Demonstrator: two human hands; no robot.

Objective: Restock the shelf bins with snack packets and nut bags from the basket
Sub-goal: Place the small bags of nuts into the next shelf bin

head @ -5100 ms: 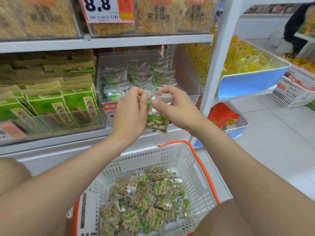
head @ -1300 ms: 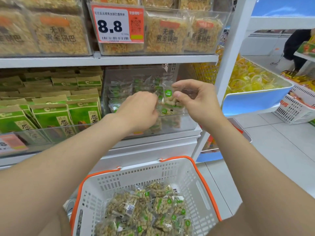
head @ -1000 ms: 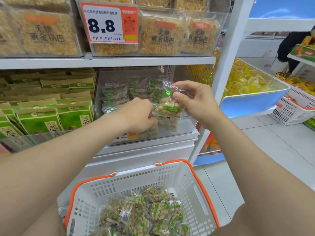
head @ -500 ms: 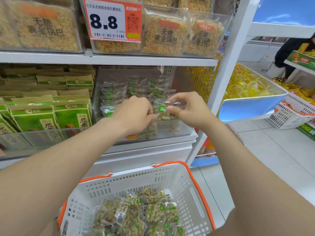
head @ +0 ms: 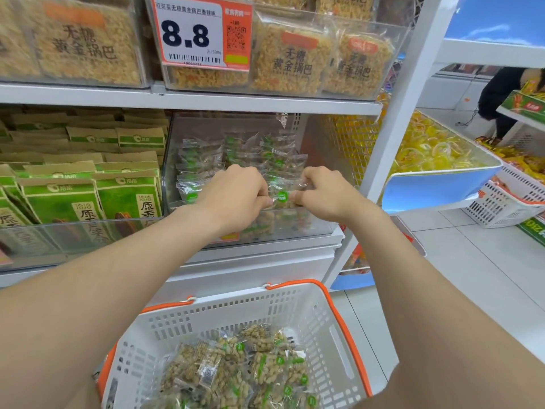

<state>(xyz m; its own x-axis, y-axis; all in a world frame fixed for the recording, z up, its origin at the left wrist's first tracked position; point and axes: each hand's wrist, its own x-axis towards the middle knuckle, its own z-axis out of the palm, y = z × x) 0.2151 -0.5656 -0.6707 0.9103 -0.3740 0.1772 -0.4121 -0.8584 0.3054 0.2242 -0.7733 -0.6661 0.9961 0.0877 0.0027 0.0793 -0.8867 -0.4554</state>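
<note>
A clear plastic shelf bin (head: pixel 320 160) on the middle shelf holds several small clear nut packets with green stickers. Both my hands reach over its front wall. My left hand (head: pixel 236 194) and my right hand (head: pixel 320 191) each pinch one side of a clear nut packet (head: pixel 282 195), held upright at the front of the bin, its lower part behind the bin's front wall. Below, a white basket with an orange rim (head: pixel 298 312) holds several more nut packets (head: pixel 236 370).
Green seed bags (head: pixel 124 196) fill the bin to the left. Rice-crust packs and an 8.8 price tag (head: pixel 200 32) sit on the shelf above. A blue tub of yellow sweets (head: pixel 442 187) and a white basket (head: pixel 501 202) stand right. A person in black (head: pixel 501 93) stands far right.
Both hands have lowered the nut packet from above the bin's rim down into the front of the bin. The right hand moved down and slightly forward.
</note>
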